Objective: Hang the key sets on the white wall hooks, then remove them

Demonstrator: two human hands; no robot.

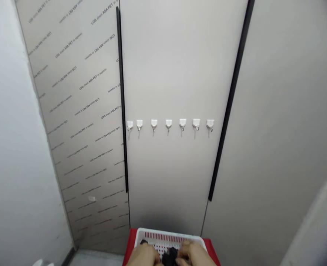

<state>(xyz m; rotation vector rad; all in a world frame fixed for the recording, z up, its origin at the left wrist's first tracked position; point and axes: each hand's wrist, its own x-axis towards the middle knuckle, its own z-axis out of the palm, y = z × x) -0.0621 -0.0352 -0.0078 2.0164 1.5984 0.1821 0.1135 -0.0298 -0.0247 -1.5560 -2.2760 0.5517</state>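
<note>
At the bottom edge, both hands reach into a white plastic basket point(169, 233) with slotted sides and a holed floor. A dark, soft-looking black item point(169, 255) lies between them; its kind is unclear. My right hand point(192, 254) has its fingers curled against the item's right side and appears to grip it. On the other side, my left hand point(144, 255) is closed, fingers bent down and partly out of frame, so what it holds is hidden. Another small black piece point(144, 242) shows behind the left hand.
The basket rests on something red point(130, 240). Several white adhesive hooks point(168, 124) form a row on the pale cabinet door ahead. Long black handles point(122, 99) run down the door's sides. A printed panel point(83, 111) and a white wall point(16, 147) stand left.
</note>
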